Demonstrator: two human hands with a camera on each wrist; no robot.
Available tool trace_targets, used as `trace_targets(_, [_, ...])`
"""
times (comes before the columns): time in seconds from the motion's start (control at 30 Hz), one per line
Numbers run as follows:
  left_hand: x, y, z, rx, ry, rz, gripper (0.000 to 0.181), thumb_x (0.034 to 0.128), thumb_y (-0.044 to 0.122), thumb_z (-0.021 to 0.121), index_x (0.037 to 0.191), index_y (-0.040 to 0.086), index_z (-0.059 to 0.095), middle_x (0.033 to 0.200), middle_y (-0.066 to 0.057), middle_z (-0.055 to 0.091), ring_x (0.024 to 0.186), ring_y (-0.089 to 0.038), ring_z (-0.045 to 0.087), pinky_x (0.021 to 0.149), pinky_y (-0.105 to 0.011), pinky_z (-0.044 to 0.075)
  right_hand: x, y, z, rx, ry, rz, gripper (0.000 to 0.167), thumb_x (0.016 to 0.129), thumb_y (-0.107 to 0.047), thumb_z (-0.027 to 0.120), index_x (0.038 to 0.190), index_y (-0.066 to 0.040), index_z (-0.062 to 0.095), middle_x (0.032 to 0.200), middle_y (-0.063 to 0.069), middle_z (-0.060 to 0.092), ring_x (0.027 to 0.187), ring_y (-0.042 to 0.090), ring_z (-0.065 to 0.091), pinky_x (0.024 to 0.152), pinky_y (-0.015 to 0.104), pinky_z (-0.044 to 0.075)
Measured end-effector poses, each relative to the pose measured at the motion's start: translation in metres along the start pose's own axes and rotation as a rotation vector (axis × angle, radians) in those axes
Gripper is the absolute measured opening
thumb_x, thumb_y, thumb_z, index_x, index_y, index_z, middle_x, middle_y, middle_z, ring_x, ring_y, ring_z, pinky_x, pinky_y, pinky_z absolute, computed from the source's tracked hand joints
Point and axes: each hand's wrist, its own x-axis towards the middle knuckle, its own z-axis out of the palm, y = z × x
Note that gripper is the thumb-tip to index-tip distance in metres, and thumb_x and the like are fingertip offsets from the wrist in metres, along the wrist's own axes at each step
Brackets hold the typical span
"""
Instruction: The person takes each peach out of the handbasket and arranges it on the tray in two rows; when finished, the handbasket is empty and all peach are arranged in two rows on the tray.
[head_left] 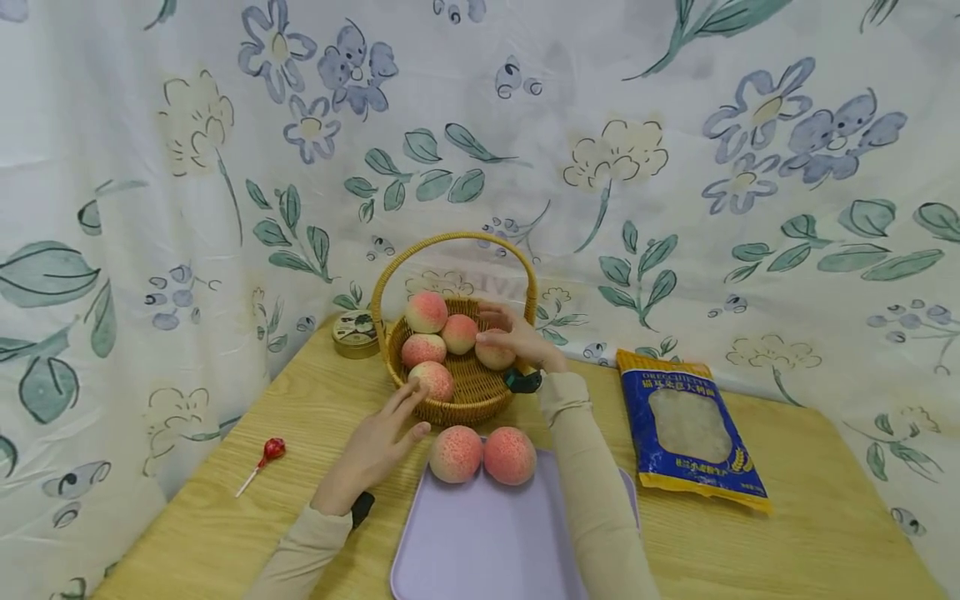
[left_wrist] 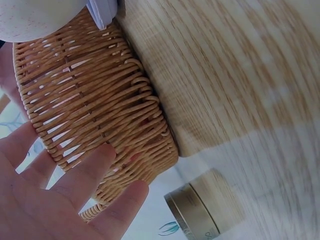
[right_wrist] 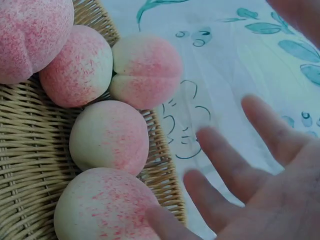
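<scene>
A wicker basket (head_left: 468, 412) with a tall arched handle holds several pink-and-cream peaches (head_left: 427, 312). My right hand (head_left: 519, 336) reaches inside it on the right, over a peach (head_left: 493, 353). In the right wrist view its fingers (right_wrist: 227, 155) are spread, and one fingertip overlaps the nearest peach (right_wrist: 102, 207); whether it touches cannot be told. My left hand (head_left: 377, 448) is at the basket's front left, fingers extended against or just beside the woven wall (left_wrist: 95, 100). Two more peaches (head_left: 456, 455) (head_left: 510, 457) sit at the far end of a lilac tray (head_left: 487, 542).
A blue and yellow pasta bag (head_left: 693, 429) lies right of the tray. To the left are a red lollipop (head_left: 273, 449) and, farther back, a round tin (head_left: 355, 335). A floral curtain (head_left: 480, 150) hangs behind the wooden table (head_left: 322, 417).
</scene>
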Motion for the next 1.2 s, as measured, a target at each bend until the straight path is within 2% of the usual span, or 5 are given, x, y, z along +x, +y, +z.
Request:
trace_targets(0.2, [-0.002,0.002,0.0,0.004,0.006,0.001,0.059,0.1004,0.046,0.045,0.149,0.013,0.04,0.157,-0.012,0.033,0.125,-0.043,0.053,0.098,-0.063,0.041,0.004,0.008,0.003,-0.031,0.13,0.125,0.074,0.093,-0.025,0.063,0.153,-0.01,0.022,0.16,0.021,0.018,0.146,0.042,0.022,0.116,0.052,0.029])
trace_targets(0.4, [-0.001,0.002,-0.001,0.005,0.005,-0.003,0.059,0.1006,0.046,0.045,0.149,0.012,0.04,0.157,-0.012,0.033,0.126,-0.043,0.052,0.099,-0.063,0.041,0.015,0.017,0.005,-0.168,0.119,0.248,0.075,0.094,-0.031,0.061,0.153,-0.006,0.023,0.157,0.018,0.025,0.145,0.036,0.027,0.116,0.047,0.03])
trace_targets(0.57, [0.0,0.002,-0.001,0.006,0.005,-0.006,0.059,0.1004,0.044,0.046,0.149,0.012,0.039,0.157,-0.012,0.033,0.125,-0.045,0.052,0.099,-0.064,0.041,0.02,0.019,0.004,-0.28,0.087,0.277,0.068,0.093,-0.028,0.062,0.149,-0.004,0.033,0.152,0.02,0.036,0.137,0.036,0.038,0.111,0.047,0.036])
trace_targets(0.8, [-0.001,0.003,0.003,0.012,0.0,0.004,0.058,0.1002,0.045,0.046,0.149,0.013,0.04,0.157,-0.012,0.033,0.122,-0.046,0.054,0.097,-0.062,0.043,0.02,0.029,0.017,-0.349,-0.069,0.326,0.064,0.094,-0.03,0.062,0.146,0.0,0.037,0.148,0.021,0.04,0.131,0.034,0.045,0.103,0.041,0.044])
trace_targets(1.2, [-0.002,0.001,0.001,0.008,0.022,0.015,0.058,0.1003,0.045,0.046,0.148,0.013,0.041,0.157,-0.011,0.034,0.124,-0.045,0.053,0.097,-0.063,0.042,0.024,0.031,0.025,-0.368,0.004,0.314,0.057,0.095,-0.031,0.058,0.141,-0.001,0.045,0.143,0.021,0.048,0.128,0.034,0.05,0.103,0.045,0.045])
